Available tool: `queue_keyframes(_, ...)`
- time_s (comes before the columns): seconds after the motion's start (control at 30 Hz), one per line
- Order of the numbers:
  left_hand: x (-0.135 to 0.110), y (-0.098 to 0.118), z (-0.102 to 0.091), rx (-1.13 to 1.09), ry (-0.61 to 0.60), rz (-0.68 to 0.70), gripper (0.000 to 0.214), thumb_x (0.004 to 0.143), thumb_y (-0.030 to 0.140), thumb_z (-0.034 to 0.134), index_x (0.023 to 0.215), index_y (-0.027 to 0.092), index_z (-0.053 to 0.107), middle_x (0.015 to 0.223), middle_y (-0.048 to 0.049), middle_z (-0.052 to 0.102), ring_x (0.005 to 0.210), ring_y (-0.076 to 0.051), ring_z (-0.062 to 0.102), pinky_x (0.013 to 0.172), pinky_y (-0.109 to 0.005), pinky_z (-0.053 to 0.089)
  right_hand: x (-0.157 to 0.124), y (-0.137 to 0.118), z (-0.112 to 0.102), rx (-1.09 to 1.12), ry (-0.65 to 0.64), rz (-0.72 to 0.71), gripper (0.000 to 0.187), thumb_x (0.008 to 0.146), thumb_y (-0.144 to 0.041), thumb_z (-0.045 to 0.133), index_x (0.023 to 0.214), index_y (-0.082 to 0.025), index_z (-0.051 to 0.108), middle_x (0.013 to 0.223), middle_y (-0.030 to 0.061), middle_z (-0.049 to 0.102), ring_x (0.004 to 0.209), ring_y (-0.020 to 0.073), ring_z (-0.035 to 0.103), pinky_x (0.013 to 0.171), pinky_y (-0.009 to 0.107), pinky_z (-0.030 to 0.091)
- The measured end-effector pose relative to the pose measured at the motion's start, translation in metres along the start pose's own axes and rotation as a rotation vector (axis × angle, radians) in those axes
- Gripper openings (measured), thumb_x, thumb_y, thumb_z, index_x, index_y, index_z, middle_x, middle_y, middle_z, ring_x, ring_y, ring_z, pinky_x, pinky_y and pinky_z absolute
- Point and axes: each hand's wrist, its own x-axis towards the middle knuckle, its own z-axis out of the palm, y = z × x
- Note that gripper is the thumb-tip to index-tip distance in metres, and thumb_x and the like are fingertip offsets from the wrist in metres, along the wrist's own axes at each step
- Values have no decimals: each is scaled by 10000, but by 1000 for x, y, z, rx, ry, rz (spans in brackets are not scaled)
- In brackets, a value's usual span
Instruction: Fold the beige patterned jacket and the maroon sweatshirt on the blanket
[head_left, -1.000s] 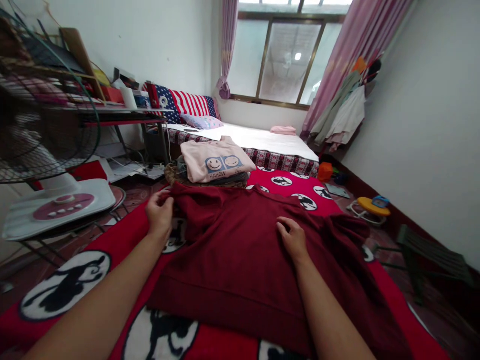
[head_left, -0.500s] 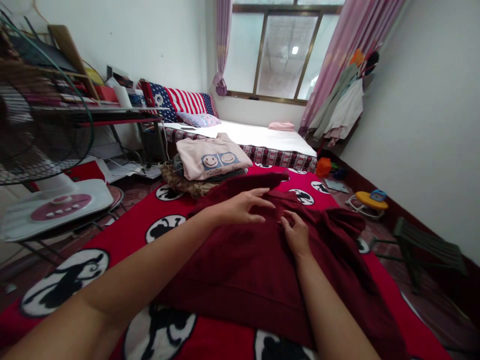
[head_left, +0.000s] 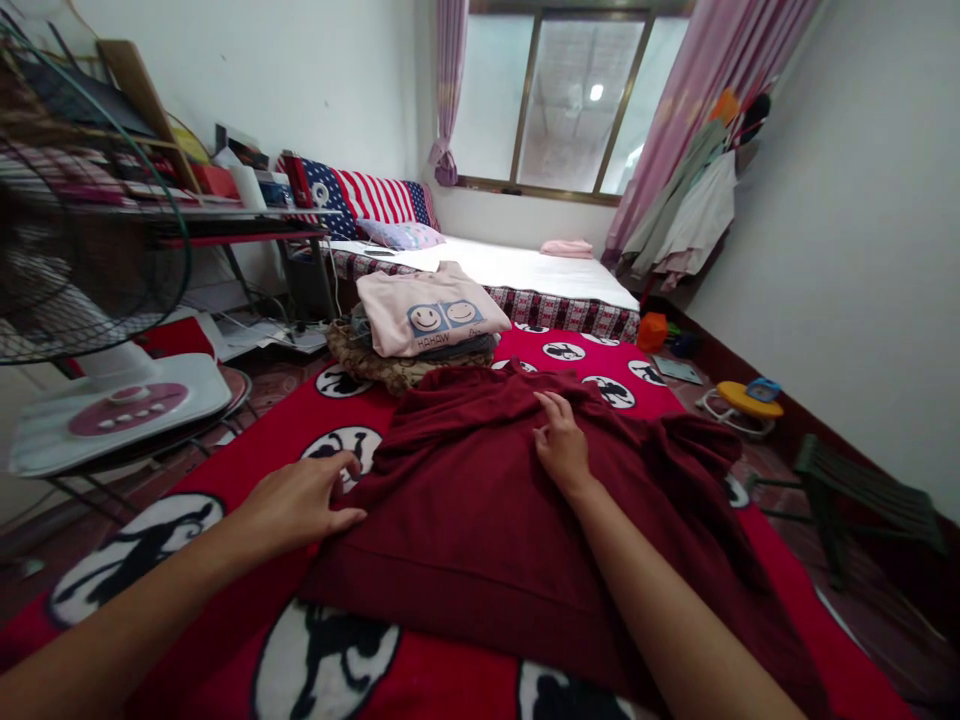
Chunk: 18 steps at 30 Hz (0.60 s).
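Observation:
A dark red garment (head_left: pixel 480 520) lies spread on a red blanket with black-and-white round prints (head_left: pixel 285 430). Its left side is folded in over the middle. My left hand (head_left: pixel 300 505) is open, fingers apart, at the garment's left edge, its fingertips touching the cloth. My right hand (head_left: pixel 559 445) rests flat and open on the garment near its collar. Beyond the garment stands a pile of folded clothes (head_left: pixel 420 335) topped by a pink shirt with smiley faces (head_left: pixel 431 310).
A standing fan (head_left: pixel 82 250) with a white base is at the left beside a cluttered desk (head_left: pixel 225 215). A bed (head_left: pixel 525 275) lies under the window. Clothes hang at the right wall (head_left: pixel 690 225). A small green stool (head_left: pixel 862 495) and toys sit at the right.
My left hand carried the garment's left side over the middle, let it go, and has drawn back to the left edge. My right hand slid a little toward the collar.

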Motion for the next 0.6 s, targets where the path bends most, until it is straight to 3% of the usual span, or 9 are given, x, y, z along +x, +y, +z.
queue_keyframes(0.1,-11,-2,0,-116,-144,73,252,658,444,667,782,225,649,698,-2,660,663,-206,610,569,-248,372,21,-10,19,-82,-100,27,756,681,-119,626,1392,-318,464,1513,82,354,805,237,681,708,363,540)
queue_keyframes(0.2,-17,7,-6,-245,-203,149,192,705,393,619,780,221,656,762,3,679,712,-192,609,625,-240,398,44,-9,32,-39,-145,10,424,669,-98,631,1056,-254,703,1350,92,552,900,260,673,793,370,528)
queue_keyframes(0.23,-18,12,-11,-274,-190,159,184,713,383,608,785,220,653,769,8,677,720,-186,603,635,-237,399,52,-9,32,-15,-150,-13,297,691,-95,597,922,-230,727,1230,90,635,915,251,668,826,365,519)
queue_keyframes(0.3,-20,27,-21,-291,-130,179,166,716,377,602,730,213,620,729,20,646,700,-168,576,619,-229,384,68,-9,22,33,-108,-43,233,737,-96,520,794,-203,719,990,75,715,903,228,661,865,349,499)
queue_keyframes(0.47,-23,79,-34,-259,7,333,215,726,384,637,657,207,537,631,30,556,594,-129,488,552,-231,334,97,-8,-39,182,293,-3,262,772,-183,475,870,-151,715,853,69,717,835,205,637,851,338,481)
queue_keyframes(0.6,-22,123,-17,-316,-76,529,128,760,332,646,743,209,614,661,16,614,593,-121,529,529,-220,338,87,22,-68,237,582,152,304,763,-230,452,903,-133,704,849,72,701,799,201,626,822,351,493)
